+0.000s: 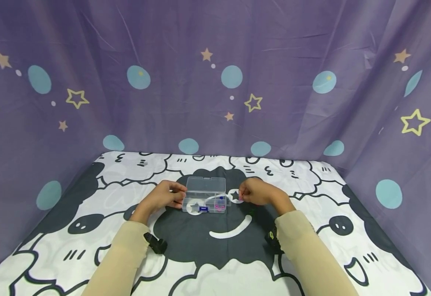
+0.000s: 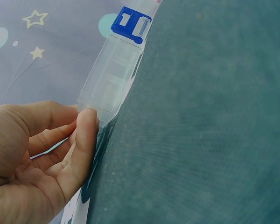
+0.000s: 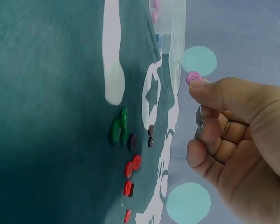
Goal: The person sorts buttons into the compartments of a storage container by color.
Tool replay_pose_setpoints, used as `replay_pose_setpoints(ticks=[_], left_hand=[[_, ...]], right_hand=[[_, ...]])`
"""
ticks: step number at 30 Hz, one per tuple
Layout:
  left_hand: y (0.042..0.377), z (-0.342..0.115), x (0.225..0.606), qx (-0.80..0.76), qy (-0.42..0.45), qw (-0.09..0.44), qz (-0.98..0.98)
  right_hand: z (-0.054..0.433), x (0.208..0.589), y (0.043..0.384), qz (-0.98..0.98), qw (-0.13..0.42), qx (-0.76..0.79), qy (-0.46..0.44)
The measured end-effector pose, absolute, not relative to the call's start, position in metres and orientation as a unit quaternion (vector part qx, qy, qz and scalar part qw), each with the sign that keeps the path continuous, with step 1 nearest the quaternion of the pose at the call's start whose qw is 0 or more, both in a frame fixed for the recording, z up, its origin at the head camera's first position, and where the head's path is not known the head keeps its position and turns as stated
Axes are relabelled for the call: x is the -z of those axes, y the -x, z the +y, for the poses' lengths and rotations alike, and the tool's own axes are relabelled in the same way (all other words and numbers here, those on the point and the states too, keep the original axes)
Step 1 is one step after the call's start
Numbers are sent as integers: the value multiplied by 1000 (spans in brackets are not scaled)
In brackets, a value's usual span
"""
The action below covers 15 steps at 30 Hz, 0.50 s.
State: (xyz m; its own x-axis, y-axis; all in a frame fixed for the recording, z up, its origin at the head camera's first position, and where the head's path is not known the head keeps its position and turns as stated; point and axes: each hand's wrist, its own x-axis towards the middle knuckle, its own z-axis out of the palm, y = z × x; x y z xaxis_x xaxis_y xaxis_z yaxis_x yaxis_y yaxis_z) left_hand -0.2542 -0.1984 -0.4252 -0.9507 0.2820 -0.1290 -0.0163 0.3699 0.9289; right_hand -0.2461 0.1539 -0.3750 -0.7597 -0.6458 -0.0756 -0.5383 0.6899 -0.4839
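A clear plastic compartment box (image 1: pixel 205 186) stands on the dark part of the cloth with its lid raised at the back. My left hand (image 1: pixel 165 195) holds the box's left end; in the left wrist view, thumb and fingers pinch its corner near the transparent wall (image 2: pixel 100 81). Blue latches (image 2: pixel 130 24) show on the front. Pink buttons (image 1: pixel 219 207) lie in the right front compartment, and something blue is behind them. Just right of the box, my right hand (image 1: pixel 258 192) is raised above the cloth. Its thumb and forefinger pinch a pink button (image 3: pixel 192 77).
Loose green buttons (image 3: pixel 115 131), red buttons (image 3: pixel 136 162) and dark buttons (image 3: pixel 132 142) lie on the cloth below my right hand. The patterned cloth (image 1: pixel 186 275) covers the surface. Behind it hangs a purple curtain (image 1: pixel 186 102) with stars and dots.
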Motion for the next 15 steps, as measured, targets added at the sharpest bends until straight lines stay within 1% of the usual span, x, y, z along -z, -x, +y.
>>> replay_pose_setpoints(ticks=[6,11,15], left_hand=[[255,-199,425,-557,-77,134,816],[256,-199,427,-556,-78,133,816],[256,-199,427,-556,-80,133,816]], right_hand=[[146,375,246,909,106,221,338],[138,378,245,906,107,229,340],[133,378,244,903,98,225,352]])
